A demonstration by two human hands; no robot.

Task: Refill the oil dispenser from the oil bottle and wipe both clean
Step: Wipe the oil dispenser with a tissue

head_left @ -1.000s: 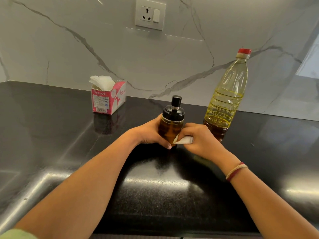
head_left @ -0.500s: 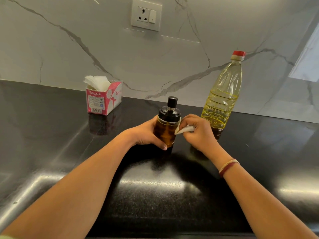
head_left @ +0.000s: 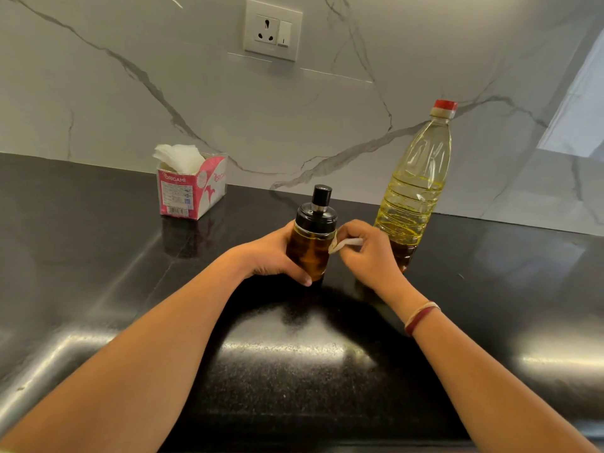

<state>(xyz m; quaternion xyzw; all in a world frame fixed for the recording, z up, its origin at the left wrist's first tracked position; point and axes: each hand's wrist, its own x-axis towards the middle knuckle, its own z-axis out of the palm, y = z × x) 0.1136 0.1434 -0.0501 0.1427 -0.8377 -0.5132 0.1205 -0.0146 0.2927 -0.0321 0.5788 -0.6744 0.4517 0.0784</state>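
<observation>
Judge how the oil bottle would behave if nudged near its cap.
Tall and narrow, the bottle would probably tip under a high push. Over half full of oil, it is likely heavy. Its ribbed plastic may flex under a grip.

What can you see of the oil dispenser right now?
The oil dispenser is a small clear jar, glass by the look of it, holding amber oil almost up to its lid. A wide black lid sits closed on top, with a narrow black knob on a silvery neck. It stands upright on the black countertop. The left hand grips its left side, thumb across the lower front. The right hand presses a folded white tissue against its upper right side.
</observation>
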